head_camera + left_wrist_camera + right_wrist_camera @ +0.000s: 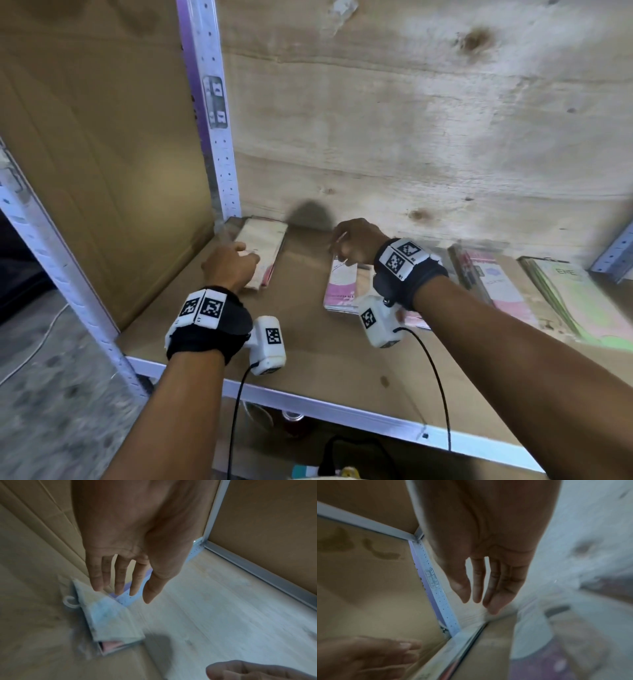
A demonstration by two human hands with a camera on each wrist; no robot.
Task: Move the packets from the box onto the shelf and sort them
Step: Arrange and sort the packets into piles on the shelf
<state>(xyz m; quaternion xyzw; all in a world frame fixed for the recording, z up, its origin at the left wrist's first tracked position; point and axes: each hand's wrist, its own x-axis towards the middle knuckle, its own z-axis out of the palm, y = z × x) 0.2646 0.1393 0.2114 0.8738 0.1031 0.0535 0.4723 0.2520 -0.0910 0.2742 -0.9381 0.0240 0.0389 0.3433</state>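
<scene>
The leftmost pile of pale packets (262, 246) lies flat in the back left corner of the shelf's cardboard floor (308, 349). My left hand (233, 263) hovers over its near end with straight, spread fingers and holds nothing; the left wrist view shows the left hand (120, 574) just above that pile (106, 616). A pink and white pile (342, 291) lies in the middle, under my right hand (352, 246). In the right wrist view the right hand (488, 588) is empty with its fingers extended. The box is out of view.
Two more piles lie further right: a pink and white one (496, 284) and a green one (565, 301). A white perforated upright (212, 113) and a cardboard side wall (102, 154) close the left; plywood (411, 120) backs the shelf. Dark items (342, 455) sit below.
</scene>
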